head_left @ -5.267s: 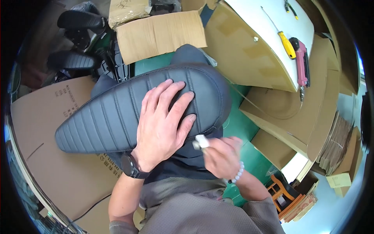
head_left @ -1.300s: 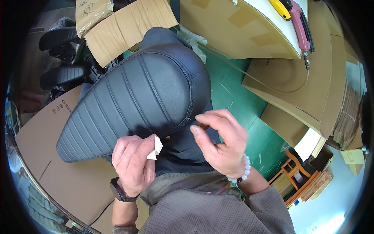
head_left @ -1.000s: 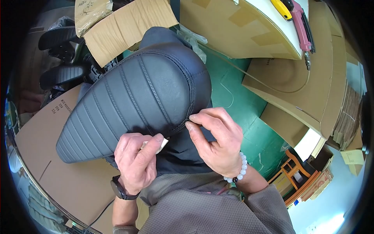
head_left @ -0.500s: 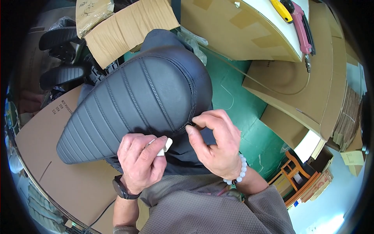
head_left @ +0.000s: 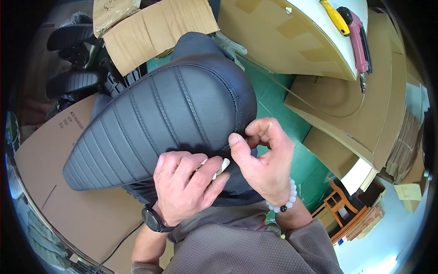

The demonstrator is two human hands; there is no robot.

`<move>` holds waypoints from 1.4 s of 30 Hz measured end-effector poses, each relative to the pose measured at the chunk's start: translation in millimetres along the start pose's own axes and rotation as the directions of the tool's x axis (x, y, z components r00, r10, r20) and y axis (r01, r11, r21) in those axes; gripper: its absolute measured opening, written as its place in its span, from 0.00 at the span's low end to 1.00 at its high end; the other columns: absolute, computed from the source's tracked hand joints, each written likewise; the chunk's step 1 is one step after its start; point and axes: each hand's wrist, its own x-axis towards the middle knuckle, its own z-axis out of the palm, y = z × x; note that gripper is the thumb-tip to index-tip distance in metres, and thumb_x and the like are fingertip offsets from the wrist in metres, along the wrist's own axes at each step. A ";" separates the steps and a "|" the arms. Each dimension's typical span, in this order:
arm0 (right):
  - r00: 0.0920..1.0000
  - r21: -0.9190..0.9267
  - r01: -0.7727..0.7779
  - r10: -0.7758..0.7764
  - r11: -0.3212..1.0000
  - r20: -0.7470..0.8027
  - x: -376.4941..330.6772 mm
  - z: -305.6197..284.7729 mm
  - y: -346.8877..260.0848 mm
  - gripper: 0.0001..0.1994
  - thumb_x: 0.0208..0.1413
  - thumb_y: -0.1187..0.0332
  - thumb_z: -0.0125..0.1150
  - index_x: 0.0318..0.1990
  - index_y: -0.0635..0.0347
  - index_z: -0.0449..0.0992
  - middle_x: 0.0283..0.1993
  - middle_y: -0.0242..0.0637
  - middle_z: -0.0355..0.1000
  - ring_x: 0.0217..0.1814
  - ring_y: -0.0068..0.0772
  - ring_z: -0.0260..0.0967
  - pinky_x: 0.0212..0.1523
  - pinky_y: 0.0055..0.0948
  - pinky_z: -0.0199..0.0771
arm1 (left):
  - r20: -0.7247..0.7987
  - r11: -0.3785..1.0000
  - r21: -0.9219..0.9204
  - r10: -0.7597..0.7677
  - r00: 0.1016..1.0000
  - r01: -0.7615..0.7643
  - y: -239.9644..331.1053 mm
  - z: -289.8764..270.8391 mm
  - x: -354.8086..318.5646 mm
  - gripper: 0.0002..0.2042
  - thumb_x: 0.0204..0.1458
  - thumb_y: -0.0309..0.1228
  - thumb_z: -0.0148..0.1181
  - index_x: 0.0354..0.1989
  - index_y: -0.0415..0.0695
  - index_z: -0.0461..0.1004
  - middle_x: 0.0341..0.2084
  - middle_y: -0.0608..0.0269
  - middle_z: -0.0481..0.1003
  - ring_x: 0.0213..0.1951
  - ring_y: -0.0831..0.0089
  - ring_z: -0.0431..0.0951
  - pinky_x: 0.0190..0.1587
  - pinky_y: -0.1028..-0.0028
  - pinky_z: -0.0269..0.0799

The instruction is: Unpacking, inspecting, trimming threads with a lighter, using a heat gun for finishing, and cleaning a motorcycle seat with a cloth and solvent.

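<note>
A black padded motorcycle seat lies in front of me, narrow end to the left, with stitched ribs across its top. My left hand, wearing a dark watch, is closed around a small white piece beside the seat's near edge. Its end sticks out between thumb and forefinger; the rest is mostly covered. At the rounded right end, my right hand has its fingers curled and its thumb tip on the stitched seam. Whatever lies between those fingers is too small or hidden to make out. A bead bracelet circles that wrist.
Brown cardboard spreads under the seat's left side. A pink-and-black air tool and a yellow-handled tool rest on a white-topped box at far right; a hose trails from the pink one. Other black seats are stacked at far left.
My left hand has moved right along the seat's near edge with the white piece. My right hand has shifted slightly right and up, its fingers more curled. The seat appears slightly shifted rightward.
</note>
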 end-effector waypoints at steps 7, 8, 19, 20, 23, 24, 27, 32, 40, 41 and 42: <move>0.994 0.095 -0.096 0.092 0.991 0.051 4.3 -1.5 -0.2 0.10 0.46 0.77 0.69 0.30 0.64 0.70 0.23 0.32 0.69 0.22 0.20 0.65 0.24 0.22 0.66 | 0.002 0.999 -0.042 -0.011 1.000 0.012 -4.8 4.5 0.5 0.16 0.38 0.32 0.72 0.38 0.49 0.78 0.31 0.70 0.72 0.32 0.69 0.71 0.34 0.69 0.64; 0.993 0.107 -0.103 0.096 0.989 0.066 5.3 -2.2 0.8 0.10 0.46 0.77 0.68 0.30 0.64 0.70 0.24 0.31 0.69 0.22 0.19 0.65 0.25 0.21 0.66 | 0.001 0.999 -0.043 -0.015 1.000 0.015 -5.4 5.5 0.4 0.16 0.38 0.32 0.72 0.38 0.49 0.78 0.31 0.70 0.72 0.32 0.69 0.71 0.34 0.69 0.64; 0.980 0.235 -0.176 0.148 0.956 0.132 3.6 -6.3 5.8 0.05 0.50 0.82 0.60 0.31 0.64 0.69 0.26 0.29 0.68 0.28 0.17 0.64 0.31 0.20 0.67 | -0.003 0.996 -0.089 0.011 1.000 -0.011 -10.6 3.3 -0.3 0.14 0.42 0.34 0.69 0.37 0.47 0.76 0.29 0.66 0.72 0.29 0.66 0.70 0.33 0.66 0.64; 0.986 0.232 -0.129 0.099 0.964 0.136 3.5 -7.5 8.1 0.06 0.48 0.82 0.61 0.32 0.64 0.70 0.26 0.30 0.68 0.27 0.19 0.65 0.30 0.20 0.67 | -0.002 0.996 -0.091 0.014 1.000 -0.014 -11.3 1.9 0.3 0.14 0.42 0.34 0.69 0.37 0.47 0.76 0.29 0.66 0.72 0.29 0.66 0.70 0.33 0.66 0.64; 0.989 0.187 0.067 -0.090 0.980 0.121 0.6 -10.2 19.0 0.09 0.45 0.81 0.63 0.35 0.64 0.72 0.26 0.33 0.68 0.27 0.23 0.66 0.30 0.21 0.67 | 0.022 0.995 -0.099 0.023 1.000 -0.021 -13.2 -1.4 0.5 0.12 0.43 0.35 0.69 0.37 0.49 0.79 0.31 0.69 0.73 0.31 0.68 0.71 0.33 0.69 0.64; 0.967 0.143 0.214 -0.231 0.966 0.112 -0.5 -10.7 22.2 0.11 0.43 0.81 0.65 0.36 0.63 0.73 0.27 0.35 0.68 0.26 0.25 0.66 0.30 0.22 0.67 | 0.014 0.992 -0.127 0.016 1.000 -0.014 -13.9 -1.6 -0.1 0.11 0.44 0.34 0.68 0.37 0.49 0.79 0.31 0.68 0.73 0.31 0.68 0.71 0.33 0.69 0.64; 0.925 0.017 0.364 -0.364 0.931 0.104 -4.4 -9.7 21.3 0.16 0.40 0.78 0.71 0.38 0.62 0.74 0.29 0.38 0.71 0.27 0.33 0.70 0.27 0.27 0.70 | -0.010 0.987 -0.158 0.012 1.000 -0.013 -14.3 0.0 -1.9 0.11 0.44 0.31 0.67 0.37 0.47 0.79 0.30 0.67 0.74 0.30 0.68 0.71 0.33 0.69 0.65; 0.881 -0.120 0.473 -0.469 0.873 0.062 -7.2 -3.1 13.3 0.12 0.40 0.78 0.72 0.34 0.62 0.76 0.31 0.37 0.73 0.26 0.36 0.73 0.24 0.29 0.71 | -0.052 0.988 -0.149 0.021 0.998 -0.029 -13.7 4.3 -2.0 0.11 0.43 0.26 0.67 0.37 0.44 0.79 0.29 0.66 0.74 0.29 0.67 0.72 0.33 0.68 0.66; 0.872 -0.091 0.489 -0.487 0.868 0.038 -8.3 2.6 14.6 0.11 0.40 0.81 0.69 0.33 0.62 0.76 0.29 0.36 0.72 0.25 0.35 0.71 0.23 0.29 0.70 | -0.046 0.986 -0.158 -0.066 0.997 0.058 -9.2 0.5 -2.4 0.14 0.42 0.20 0.64 0.41 0.40 0.77 0.27 0.64 0.74 0.28 0.67 0.72 0.33 0.69 0.66; 0.866 -0.095 0.500 -0.498 0.861 0.045 -8.3 3.0 14.6 0.12 0.40 0.82 0.69 0.33 0.62 0.75 0.29 0.36 0.71 0.25 0.36 0.71 0.23 0.29 0.70 | -0.043 0.986 -0.157 -0.058 0.997 0.051 -8.2 0.5 -2.7 0.14 0.42 0.20 0.64 0.41 0.40 0.77 0.27 0.64 0.74 0.28 0.67 0.72 0.33 0.69 0.66; 0.867 -0.096 0.499 -0.498 0.861 0.036 -7.8 2.9 14.2 0.12 0.40 0.82 0.69 0.33 0.62 0.75 0.29 0.36 0.71 0.25 0.36 0.71 0.23 0.29 0.70 | -0.059 0.986 -0.159 -0.069 0.996 0.059 -7.1 0.7 -3.1 0.12 0.47 0.19 0.60 0.42 0.38 0.75 0.26 0.62 0.73 0.28 0.66 0.71 0.33 0.69 0.66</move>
